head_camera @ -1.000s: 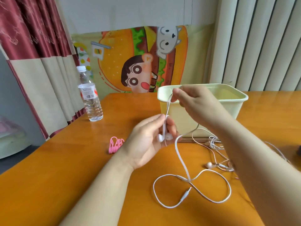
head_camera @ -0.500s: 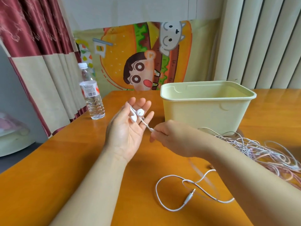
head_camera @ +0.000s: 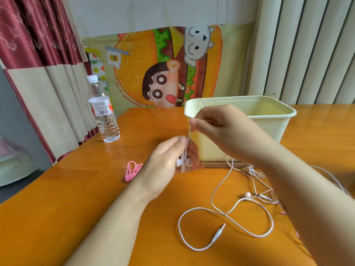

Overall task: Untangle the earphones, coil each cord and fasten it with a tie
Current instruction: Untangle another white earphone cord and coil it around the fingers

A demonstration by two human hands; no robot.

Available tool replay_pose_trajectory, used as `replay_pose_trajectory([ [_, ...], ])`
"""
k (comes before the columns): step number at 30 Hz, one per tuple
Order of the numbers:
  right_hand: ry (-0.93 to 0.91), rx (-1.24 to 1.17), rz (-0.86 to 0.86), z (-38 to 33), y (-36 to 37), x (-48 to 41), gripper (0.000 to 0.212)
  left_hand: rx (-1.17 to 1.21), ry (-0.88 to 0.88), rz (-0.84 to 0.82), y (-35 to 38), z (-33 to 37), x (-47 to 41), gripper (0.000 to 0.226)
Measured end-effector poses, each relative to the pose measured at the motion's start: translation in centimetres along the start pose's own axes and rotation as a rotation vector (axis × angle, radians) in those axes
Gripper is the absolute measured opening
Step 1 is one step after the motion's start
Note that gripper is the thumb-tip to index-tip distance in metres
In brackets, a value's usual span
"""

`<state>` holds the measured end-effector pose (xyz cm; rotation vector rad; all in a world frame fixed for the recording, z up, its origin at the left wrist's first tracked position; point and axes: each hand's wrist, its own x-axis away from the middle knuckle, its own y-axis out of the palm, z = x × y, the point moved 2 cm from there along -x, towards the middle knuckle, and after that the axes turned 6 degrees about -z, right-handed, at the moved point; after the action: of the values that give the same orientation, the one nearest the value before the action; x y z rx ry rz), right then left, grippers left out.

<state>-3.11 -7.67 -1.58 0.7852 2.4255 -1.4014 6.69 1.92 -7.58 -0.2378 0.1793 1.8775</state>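
Observation:
My left hand [head_camera: 169,166] holds the two white earbuds [head_camera: 184,163] of a white earphone between curled fingers. Just above it, my right hand [head_camera: 217,129] pinches the same cord [head_camera: 187,139] and holds it taut and upright. The rest of the white cord [head_camera: 226,214] trails down onto the wooden table [head_camera: 76,198] in loose loops and ends in the jack plug [head_camera: 219,230]. A tangle of pink and white earphones [head_camera: 257,194] lies partly hidden behind my right forearm. A bunch of pink ties [head_camera: 132,170] lies on the table left of my left hand.
A pale green plastic bin [head_camera: 269,120] stands behind my hands. A water bottle [head_camera: 103,114] stands at the table's back left edge, by the red and beige curtain [head_camera: 38,73]. A cartoon poster [head_camera: 163,73] hangs behind the table.
My right hand has risen from beside the left palm to above it, drawing the cord up taut. The left hand has lowered and closed on the earbuds. The camera tilted.

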Motion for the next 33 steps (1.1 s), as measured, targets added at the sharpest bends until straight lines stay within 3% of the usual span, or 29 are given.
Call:
replay_pose_trajectory([
  [6, 0.099, -0.239, 0.117, 2.4, 1.2, -0.4, 0.031, 0.518, -0.007, -0.133, 0.5, 1.1, 0.3, 0.031],
  [10, 0.018, -0.149, -0.092, 2.4, 3.9, 0.1, 0.032, 0.869, 0.082, 0.001, -1.2, 1.3, -0.6, 0.023],
  [13, -0.019, 0.014, -0.331, 1.7, 5.2, 0.4, 0.033, 0.766, 0.121, 0.21, -2.3, 0.9, -0.8, 0.021],
  [16, -0.001, 0.094, -0.46, 0.8, 4.6, 0.7, 0.029, 0.507, 0.141, 0.289, -2.6, 0.2, -0.8, 0.026],
  [19, -0.037, 0.086, -0.445, -0.6, 2.4, 1.0, 0.026, 0.201, 0.104, 0.284, -2.6, -0.4, -0.9, 0.03],
  [22, -0.059, 0.027, -0.292, -1.0, 0.2, 0.8, 0.033, 0.016, 0.034, 0.128, -1.7, -0.7, -0.5, 0.033],
  [28, 0.025, -0.115, 0.035, 1.0, -0.1, 0.2, 0.036, 0.134, -0.045, -0.12, 0.5, 0.3, 0.4, 0.032],
  [31, 0.088, -0.271, 0.045, 2.0, 1.4, 0.1, 0.034, 0.469, -0.04, -0.219, 0.3, 1.0, 0.5, 0.033],
  [33, 0.101, -0.326, -0.007, 2.3, 2.6, 0.2, 0.035, 0.707, 0.0, -0.196, 0.0, 1.3, 0.3, 0.035],
])
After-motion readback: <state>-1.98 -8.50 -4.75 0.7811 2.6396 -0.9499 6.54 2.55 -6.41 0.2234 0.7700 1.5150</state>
